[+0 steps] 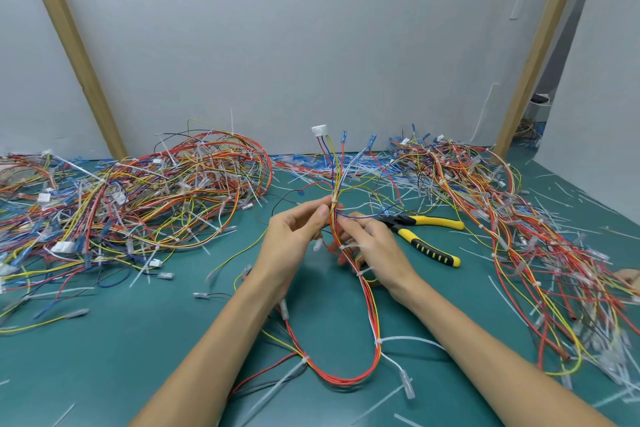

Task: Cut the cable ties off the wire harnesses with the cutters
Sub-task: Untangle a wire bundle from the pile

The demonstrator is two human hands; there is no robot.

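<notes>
One harness [349, 288] is held up over the green bench [156, 350], between two big wire piles. It is pinched near a white tie [334, 200] by the left hand [294, 236], with the fingers [320, 215] pressed on the wires. It is also pinched by the right hand [372, 246]. More ties are still on it. The cutters [424, 236] are left lying just beside the right hand, so they must be picked up next, it seems. No writing can be read.
</notes>
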